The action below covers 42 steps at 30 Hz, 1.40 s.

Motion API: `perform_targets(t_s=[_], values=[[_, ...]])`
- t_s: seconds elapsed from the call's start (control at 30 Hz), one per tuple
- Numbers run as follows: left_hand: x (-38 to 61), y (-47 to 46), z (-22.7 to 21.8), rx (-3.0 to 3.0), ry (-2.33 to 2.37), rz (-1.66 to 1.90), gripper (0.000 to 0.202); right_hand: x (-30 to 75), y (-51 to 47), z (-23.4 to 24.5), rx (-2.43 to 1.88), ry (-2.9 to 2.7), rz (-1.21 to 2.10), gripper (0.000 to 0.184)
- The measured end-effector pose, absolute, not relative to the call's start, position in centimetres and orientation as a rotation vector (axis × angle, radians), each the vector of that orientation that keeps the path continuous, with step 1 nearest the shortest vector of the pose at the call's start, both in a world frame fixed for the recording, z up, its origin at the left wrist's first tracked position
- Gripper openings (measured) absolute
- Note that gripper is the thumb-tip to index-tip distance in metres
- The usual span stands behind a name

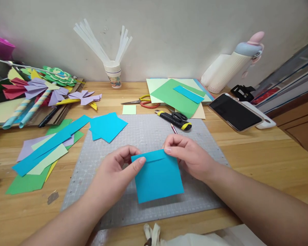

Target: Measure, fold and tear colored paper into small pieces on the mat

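Pale wooden worktop [267,164] bears grey gridded cutting mat [195,198]. Over the mat, roughly rectangular bright-blue paper sheet [158,181], top edge apparently folded. Left hand [118,167] pinches near its upper left corner; right hand [190,155] pinches near upper right.

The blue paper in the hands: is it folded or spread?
Partly folded: the blue paper shows a narrow flap along its top edge, between left hand and right hand; the rest looks flat.
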State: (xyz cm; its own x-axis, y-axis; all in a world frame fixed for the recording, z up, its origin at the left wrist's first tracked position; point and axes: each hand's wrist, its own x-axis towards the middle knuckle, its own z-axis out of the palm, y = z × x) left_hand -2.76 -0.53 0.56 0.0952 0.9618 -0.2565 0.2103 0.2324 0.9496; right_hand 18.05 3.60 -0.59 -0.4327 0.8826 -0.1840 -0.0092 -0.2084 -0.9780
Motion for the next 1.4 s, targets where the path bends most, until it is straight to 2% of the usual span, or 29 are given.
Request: perform_targets(t_s=[0.13, 0.27, 0.37, 0.67, 0.97, 1.07, 1.2, 1.3, 1.4], values=[[-2.5, -0.9, 0.4, 1.402, 1.46, 0.75, 0.023, 17.7, 2.9, -0.6, -1.139, -1.771, 1.359, 0.004], [-2.1, -1.4, 0.3, 1.766, 1.516, 0.658, 0.017, 17.3, 2.0, -0.4, -1.028, -2.137, 0.925, 0.007], [-1.9, -1.7, 0.2, 1.89, 1.472, 0.624, 0.017, 16.8, 1.6, -0.4, -0.929, -2.27, 0.725, 0.01], [-2.1, -1.9, 0.6, 1.793, 1.409, 0.733, 0.024, 16.7, 2.0, -0.3, -0.908, -2.332, 0.441, 0.014], [-3.4, -1.6, 0.9, 1.539, 1.505, 0.965, 0.021, 18.9, 3.9, 0.0, -1.063, -2.18, 0.313, 0.014], [-3.6, -1.2, 0.9, 1.358, 1.48, 1.075, 0.02, 19.4, 4.5, 0.4, -1.233, -2.014, 0.48, 0.012], [-3.3, -0.6, 0.5, 1.077, 1.371, 1.081, 0.025, 19.0, 4.4, 0.5, -1.194, -1.714, 1.173, 0.012], [-3.1, -0.3, 0.1, 0.983, 1.366, 1.033, 0.029, 18.1, 3.9, -0.1, -1.076, -1.579, 1.663, 0.025], [-3.0, -0.2, -0.1, 1.088, 1.454, 1.0, 0.025, 17.3, 3.3, -0.7, -1.056, -1.425, 1.941, 0.032]])
